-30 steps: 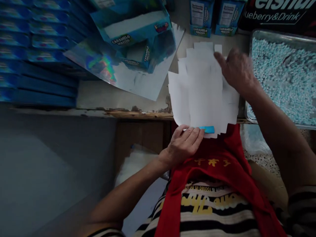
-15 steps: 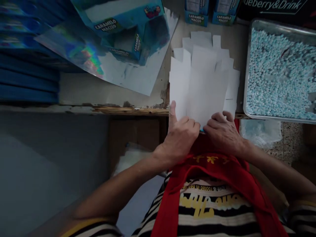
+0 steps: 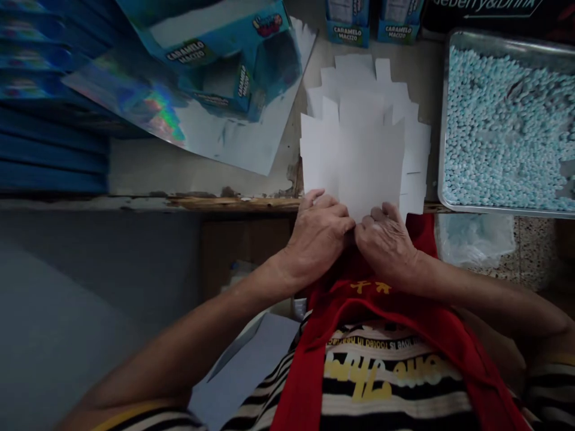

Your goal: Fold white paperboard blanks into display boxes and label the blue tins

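A white cardboard box blank [image 3: 368, 161] with cut flaps lies over other white blanks at the table's near edge. My left hand [image 3: 320, 230] grips its near left edge, fingers curled over the card. Close beside it, my right hand [image 3: 385, 238] has its fingers bent round the near right edge of the same blank. The two hands almost meet at the middle of that edge. My fingertips under the card are hidden. More white blanks [image 3: 415, 155] show past the right side of the top one.
A metal tray [image 3: 442, 143] of small blue-white candies [image 3: 503, 149] stands at right. Blue printed boxes [image 3: 215, 54] rest on a shiny sheet [image 3: 251, 149] at left, near stacked blue boxes [image 3: 49, 149]. Small blue cartons [image 3: 348, 27] stand behind. The worn table edge [image 3: 238, 203] runs across.
My right hand has moved left and inward, closer to my left hand. My left thumb, raised before, now lies lower against the card. The blank's left flap has spread flatter.
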Demonstrator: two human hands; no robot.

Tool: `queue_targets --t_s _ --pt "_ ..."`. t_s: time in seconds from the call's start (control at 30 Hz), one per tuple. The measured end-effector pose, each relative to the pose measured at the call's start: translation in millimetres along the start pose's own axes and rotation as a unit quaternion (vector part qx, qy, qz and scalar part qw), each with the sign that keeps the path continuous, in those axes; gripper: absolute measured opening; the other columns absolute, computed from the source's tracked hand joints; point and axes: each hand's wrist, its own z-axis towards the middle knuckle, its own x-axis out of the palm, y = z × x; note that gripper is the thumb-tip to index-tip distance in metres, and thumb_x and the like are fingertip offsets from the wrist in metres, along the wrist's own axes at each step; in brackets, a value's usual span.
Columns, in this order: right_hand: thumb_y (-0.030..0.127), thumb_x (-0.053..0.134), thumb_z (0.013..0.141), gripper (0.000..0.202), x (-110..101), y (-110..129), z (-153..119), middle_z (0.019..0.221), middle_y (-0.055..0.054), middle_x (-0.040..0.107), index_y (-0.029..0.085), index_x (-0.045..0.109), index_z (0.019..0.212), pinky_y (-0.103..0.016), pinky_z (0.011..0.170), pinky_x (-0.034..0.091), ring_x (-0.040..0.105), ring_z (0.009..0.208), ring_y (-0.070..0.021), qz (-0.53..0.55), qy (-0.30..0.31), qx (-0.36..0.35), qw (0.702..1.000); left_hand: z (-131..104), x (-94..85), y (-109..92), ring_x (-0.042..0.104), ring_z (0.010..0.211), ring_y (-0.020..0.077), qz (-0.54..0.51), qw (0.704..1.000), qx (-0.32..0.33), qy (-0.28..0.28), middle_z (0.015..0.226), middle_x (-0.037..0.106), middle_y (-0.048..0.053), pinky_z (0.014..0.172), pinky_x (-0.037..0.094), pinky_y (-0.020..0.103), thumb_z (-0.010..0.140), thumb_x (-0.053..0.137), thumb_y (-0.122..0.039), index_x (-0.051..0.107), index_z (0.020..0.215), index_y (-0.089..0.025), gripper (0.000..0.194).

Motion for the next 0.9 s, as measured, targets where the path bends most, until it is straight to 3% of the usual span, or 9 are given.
queue_targets --t_s 0.17,0.3,0.43,0.57,0.7,0.73,0.8,0.87,0.9 --pt "0.006 0.044 0.095 0.037 -3.4 -1.1 1.8 0.097 -0.017 0.078 0.015 0.079 0.104 -0.049 0.104 0.035 0.065 0.095 -0.0304 -0.082 0.024 0.042 0.995 -6.7 -4.0 4.0 0.061 0.069 0.0194 0.026 0.999 0.047 -0.005 0.061 0.064 -0.001 0.124 0.031 0.067 0.092 0.051 -0.012 0.067 0.067 -0.024 0.032" --pt "0.012 0.048 0.098 0.033 -14.1 -5.1 16.0 0.095 -0.015 0.080 0.016 0.080 0.106 -0.049 0.105 0.032 0.069 0.091 -0.0290 -0.084 0.064 0.027 0.994 -3.6 2.6 13.7 0.061 0.061 0.0178 -0.008 0.999 0.052 0.009 0.060 0.066 -0.001 0.123 0.034 0.063 0.092 0.053 -0.016 0.067 0.064 -0.022 0.032" --pt "0.027 0.056 0.101 0.029 -30.0 -18.9 33.1 0.103 -0.018 0.081 0.014 0.079 0.113 -0.044 0.100 0.038 0.072 0.098 -0.0294 -0.075 0.125 -0.009 0.989 -0.5 13.4 13.1 0.067 0.066 0.0204 -0.047 0.998 0.033 0.034 0.067 0.073 0.002 0.116 0.040 0.064 0.095 0.057 -0.022 0.073 0.072 -0.024 0.028" --pt "0.038 0.058 0.101 0.034 -42.8 -29.9 32.6 0.105 -0.018 0.081 0.013 0.079 0.111 -0.038 0.088 0.044 0.074 0.102 -0.0290 -0.060 0.170 -0.005 0.984 -5.0 8.8 -10.4 0.070 0.080 0.0257 0.016 0.999 0.013 -0.028 0.075 0.074 0.004 0.118 0.034 0.074 0.092 0.062 -0.015 0.074 0.075 -0.024 0.022" --pt "0.023 0.055 0.100 0.026 -37.6 -39.2 12.7 0.105 -0.017 0.081 0.013 0.078 0.106 -0.038 0.089 0.045 0.074 0.103 -0.0290 -0.083 0.114 -0.003 0.990 -1.2 -11.3 -17.7 0.071 0.090 0.0256 -0.031 0.994 0.017 -0.101 0.084 0.076 0.004 0.122 0.037 0.067 0.093 0.071 -0.024 0.075 0.083 -0.024 0.011" --pt "0.020 0.055 0.098 0.025 -33.3 -41.8 7.3 0.105 -0.017 0.080 0.013 0.078 0.105 -0.038 0.090 0.045 0.074 0.103 -0.0288 -0.087 0.094 -0.006 0.992 2.2 -15.5 -12.7 0.072 0.095 0.0253 -0.071 0.988 0.003 -0.135 0.090 0.077 0.004 0.121 0.041 0.063 0.093 0.072 -0.029 0.077 0.090 -0.025 0.007" --pt "0.013 0.056 0.094 0.024 -23.8 -46.5 -1.0 0.105 -0.015 0.080 0.014 0.078 0.104 -0.038 0.092 0.046 0.073 0.104 -0.0279 -0.087 0.066 -0.007 0.994 11.9 -18.2 3.6 0.071 0.106 0.0252 -0.166 0.955 -0.071 -0.235 0.107 0.078 0.006 0.115 0.049 0.054 0.095 0.072 -0.040 0.076 0.108 -0.025 0.020" --pt "0.009 0.057 0.090 0.025 -16.4 -49.9 -4.5 0.106 -0.013 0.079 0.016 0.077 0.103 -0.036 0.090 0.047 0.073 0.105 -0.0269 -0.077 0.058 -0.009 0.995 25.0 -10.7 23.2 0.071 0.113 0.0249 -0.280 0.891 -0.163 -0.318 0.119 0.076 0.009 0.108 0.055 0.045 0.094 0.072 -0.050 0.070 0.124 -0.023 0.040" --pt "0.008 0.057 0.089 0.026 -14.6 -51.1 -4.5 0.105 -0.012 0.080 0.016 0.078 0.103 -0.035 0.089 0.047 0.073 0.105 -0.0265 -0.072 0.062 -0.011 0.995 32.5 -3.3 32.4 0.071 0.114 0.0251 -0.341 0.859 -0.194 -0.330 0.122 0.075 0.011 0.104 0.057 0.043 0.093 0.071 -0.053 0.067 0.129 -0.022 0.047"
